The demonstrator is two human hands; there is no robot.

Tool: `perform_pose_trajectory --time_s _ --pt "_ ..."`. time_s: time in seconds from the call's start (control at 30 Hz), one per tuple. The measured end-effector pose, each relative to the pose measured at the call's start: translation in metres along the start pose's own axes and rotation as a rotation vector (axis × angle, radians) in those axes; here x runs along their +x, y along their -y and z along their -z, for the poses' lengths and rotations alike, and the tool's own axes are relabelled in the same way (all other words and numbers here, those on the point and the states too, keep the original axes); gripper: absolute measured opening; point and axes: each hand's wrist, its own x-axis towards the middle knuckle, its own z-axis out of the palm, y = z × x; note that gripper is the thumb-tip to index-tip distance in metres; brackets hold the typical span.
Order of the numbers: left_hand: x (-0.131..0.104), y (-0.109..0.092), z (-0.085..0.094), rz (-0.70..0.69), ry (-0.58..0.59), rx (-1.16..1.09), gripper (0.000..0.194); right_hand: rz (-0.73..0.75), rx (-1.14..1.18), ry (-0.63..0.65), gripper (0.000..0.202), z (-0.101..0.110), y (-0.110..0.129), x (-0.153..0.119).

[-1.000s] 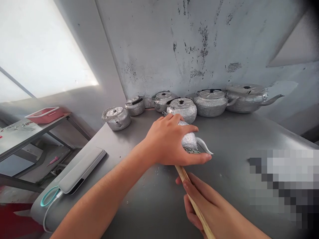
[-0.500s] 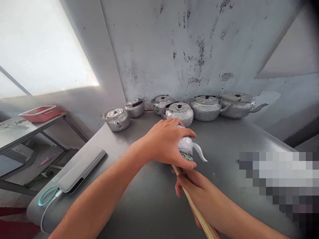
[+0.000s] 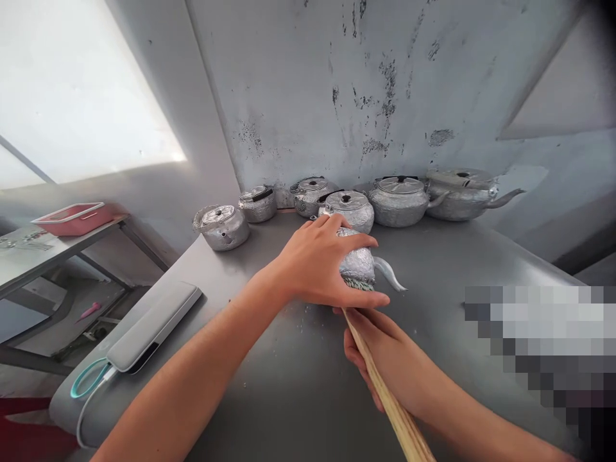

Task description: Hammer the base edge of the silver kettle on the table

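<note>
My left hand point(image 3: 317, 263) is wrapped over a small silvery teapot point(image 3: 357, 263), thumb and fingers spread round its side. The teapot is tilted, its curved spout point(image 3: 391, 274) pointing right, and a greenish patterned band shows along its lower edge. Just below, my right hand point(image 3: 378, 346) grips a pale wooden stick point(image 3: 385, 394) that runs down to the bottom edge of the view. The stick's upper end is hidden behind my left hand, so I cannot tell how it meets the teapot.
Several silver teapots point(image 3: 399, 202) stand along the wall at the back of the grey table point(image 3: 289, 378). On the left lies a grey power bank point(image 3: 154, 327) with a cable. A pink basket point(image 3: 74, 219) rests on a side shelf. A pixelated patch covers the right.
The small teapot and its spout have shifted slightly up and right in view. My right hand and the stick have moved slightly right. Both hands keep their grip.
</note>
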Motion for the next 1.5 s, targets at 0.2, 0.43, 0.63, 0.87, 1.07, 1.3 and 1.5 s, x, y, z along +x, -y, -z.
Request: perform_pose_trajectory --time_s 0.2,0.43,0.63,0.87,1.07,1.3,1.5 --pt "0.001 0.000 -0.002 0.017 -0.016 -0.006 0.066 -0.008 0.054 -0.024 0.036 -0.004 -0.003 -0.006" --pt "0.001 0.001 -0.003 0.057 -0.015 -0.025 0.065 0.036 0.038 -0.012 0.037 -0.002 -0.004 -0.005" --pt "0.001 0.003 -0.004 0.061 -0.026 -0.031 0.065 0.055 -0.010 0.003 0.035 -0.001 -0.009 -0.005" --pt "0.002 0.004 -0.004 0.076 -0.026 -0.043 0.066 0.089 -0.039 -0.010 0.035 0.002 -0.008 0.000" --pt "0.001 0.003 -0.003 0.074 -0.021 -0.039 0.067 0.072 -0.055 0.000 0.034 0.000 -0.010 -0.001" --pt "0.002 0.003 -0.004 0.078 -0.012 -0.052 0.067 0.081 -0.081 -0.013 0.032 -0.001 -0.014 0.002" --pt "0.002 0.003 -0.003 0.090 -0.014 -0.050 0.066 0.090 -0.092 -0.016 0.029 -0.002 -0.014 0.000"
